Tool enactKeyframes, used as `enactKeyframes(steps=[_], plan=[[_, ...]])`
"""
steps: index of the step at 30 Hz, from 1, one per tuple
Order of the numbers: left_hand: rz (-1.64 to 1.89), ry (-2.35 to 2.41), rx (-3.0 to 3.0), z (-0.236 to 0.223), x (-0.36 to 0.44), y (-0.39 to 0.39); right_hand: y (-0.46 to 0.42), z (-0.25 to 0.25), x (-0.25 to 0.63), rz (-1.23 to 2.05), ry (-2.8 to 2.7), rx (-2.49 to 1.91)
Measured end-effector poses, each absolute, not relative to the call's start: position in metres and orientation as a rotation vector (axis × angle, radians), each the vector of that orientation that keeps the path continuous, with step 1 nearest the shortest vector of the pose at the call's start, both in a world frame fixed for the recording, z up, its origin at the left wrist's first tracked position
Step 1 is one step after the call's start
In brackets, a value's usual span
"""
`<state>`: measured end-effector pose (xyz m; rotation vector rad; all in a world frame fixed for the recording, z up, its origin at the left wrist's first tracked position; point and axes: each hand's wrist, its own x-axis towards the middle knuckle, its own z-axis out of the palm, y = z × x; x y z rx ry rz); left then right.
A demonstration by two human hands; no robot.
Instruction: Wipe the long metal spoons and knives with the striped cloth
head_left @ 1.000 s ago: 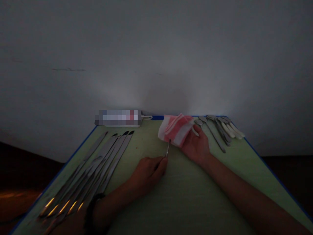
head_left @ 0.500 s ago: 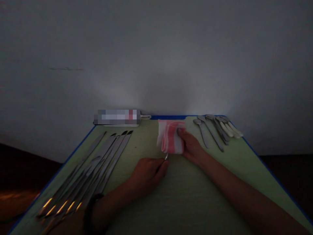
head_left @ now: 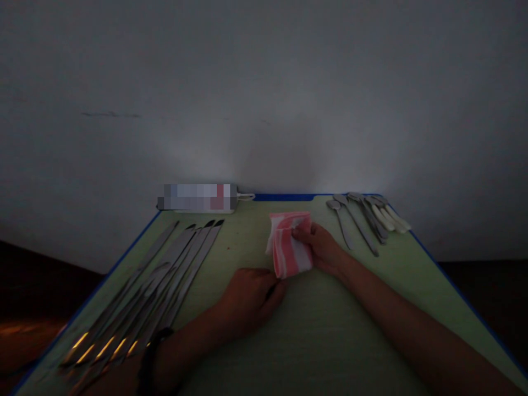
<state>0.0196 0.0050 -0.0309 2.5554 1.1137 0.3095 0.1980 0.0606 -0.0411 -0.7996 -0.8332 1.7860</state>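
My right hand (head_left: 324,248) grips a folded pink-and-white striped cloth (head_left: 291,256) over the middle of the table, thumb on the near face. Just below and left of it, my left hand (head_left: 249,297) is closed, its fingertips touching the cloth's lower edge. Half a second ago a thin shiny metal handle showed between those fingertips and the cloth; at this moment the cloth covers it, and what kind of utensil it belongs to is hidden. A dark band circles my left wrist.
Several table knives (head_left: 198,247) lie in a row at the left. Spoons (head_left: 340,220) and other cutlery, some with white handles (head_left: 383,217), lie at the back right. A blurred-out box (head_left: 198,198) stands at the back left, by the wall (head_left: 264,121). Blue trim edges the green table (head_left: 330,341).
My right hand has slid the cloth down toward my left fingertips, covering the metal handle that showed there. The left hand has hardly moved.
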Motion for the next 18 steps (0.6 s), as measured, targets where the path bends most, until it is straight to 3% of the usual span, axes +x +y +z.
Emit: enactKeyframes(steps=[18], plan=[[0.327,1.134,2.573,-0.030,0.021,0.005,0.058,-0.042,0.190,1.643,-0.788,-0.810]])
